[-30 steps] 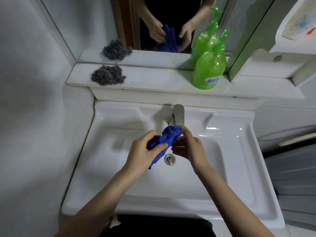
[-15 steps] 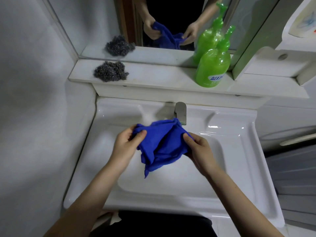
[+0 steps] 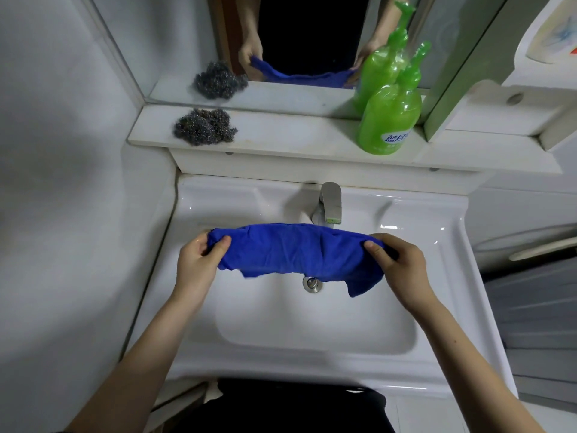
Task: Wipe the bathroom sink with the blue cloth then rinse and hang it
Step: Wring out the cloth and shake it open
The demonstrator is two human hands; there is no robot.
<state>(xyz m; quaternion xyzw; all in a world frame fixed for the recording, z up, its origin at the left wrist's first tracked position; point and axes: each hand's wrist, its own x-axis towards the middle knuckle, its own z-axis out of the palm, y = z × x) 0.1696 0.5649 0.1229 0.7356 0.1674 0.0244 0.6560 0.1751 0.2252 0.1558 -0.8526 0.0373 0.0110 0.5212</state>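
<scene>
The blue cloth (image 3: pixel 296 251) is stretched out wide above the white sink (image 3: pixel 312 323), just in front of the metal faucet (image 3: pixel 330 203). My left hand (image 3: pixel 199 264) pinches its left end between thumb and fingers. My right hand (image 3: pixel 401 267) grips its right end, where a loose corner hangs down. The drain (image 3: pixel 312 283) shows right under the cloth's lower edge. No water runs from the faucet.
On the white shelf (image 3: pixel 281 142) behind the sink lie a steel wool scourer (image 3: pixel 204 126) at the left and a green soap bottle (image 3: pixel 390 117) at the right. The mirror (image 3: pixel 296 35) above reflects my hands and the cloth. A wall stands close on the left.
The cloth was a bunched wad under the faucet; my hands have moved apart and pulled it open into a wide band.
</scene>
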